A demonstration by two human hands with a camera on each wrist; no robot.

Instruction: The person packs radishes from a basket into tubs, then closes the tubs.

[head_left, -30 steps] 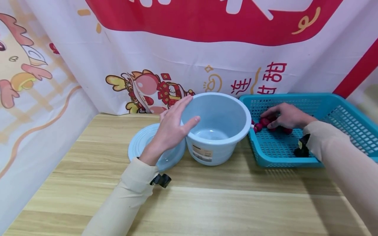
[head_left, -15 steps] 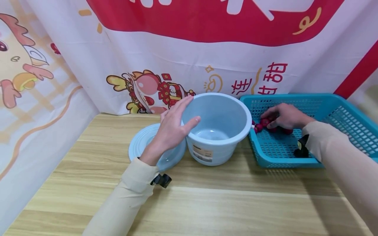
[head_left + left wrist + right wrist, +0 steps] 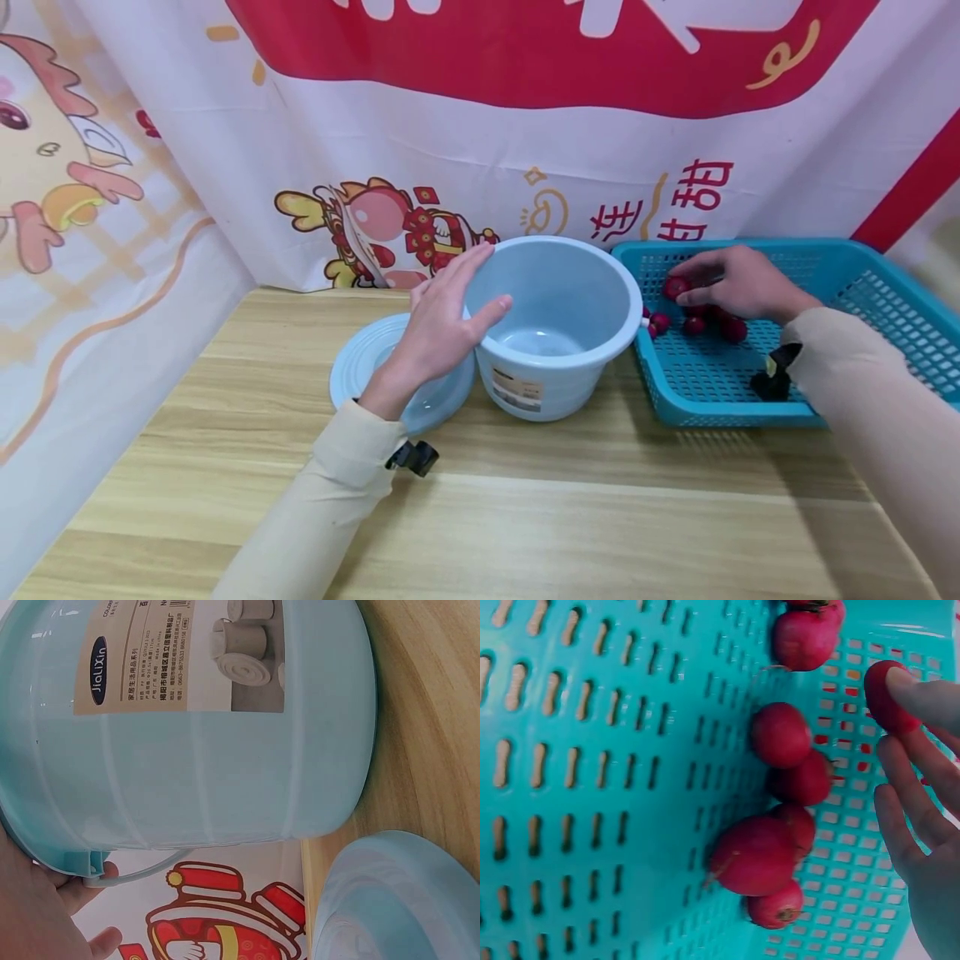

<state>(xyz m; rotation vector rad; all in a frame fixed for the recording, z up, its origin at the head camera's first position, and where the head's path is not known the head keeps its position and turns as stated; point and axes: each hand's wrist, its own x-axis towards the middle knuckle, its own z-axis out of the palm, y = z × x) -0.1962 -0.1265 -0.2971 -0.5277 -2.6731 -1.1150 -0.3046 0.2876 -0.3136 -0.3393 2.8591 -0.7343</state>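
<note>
A light blue plastic bucket (image 3: 551,383) with a label on its side stands upright on the table. My left hand (image 3: 442,321) rests on its left rim, fingers fairly straight and thumb reaching over the inner edge; the left wrist view shows fingertips beside the bucket's handle (image 3: 142,875). My right hand (image 3: 750,283) is over the turquoise basket (image 3: 735,408), pinching a red radish (image 3: 885,697) between thumb and fingers. Below it, several more radishes (image 3: 757,855) lie on the basket's mesh bottom, some with thin roots showing.
A round light blue lid (image 3: 360,358) lies on the wooden table (image 3: 525,517) left of the bucket, partly under my left forearm. Behind everything hangs a printed cloth (image 3: 450,133). The basket stands close against the bucket's right side.
My right hand has risen slightly from among the radishes and moved a little to the right, lifting one in its fingertips. The left hand has stayed on the bucket's rim.
</note>
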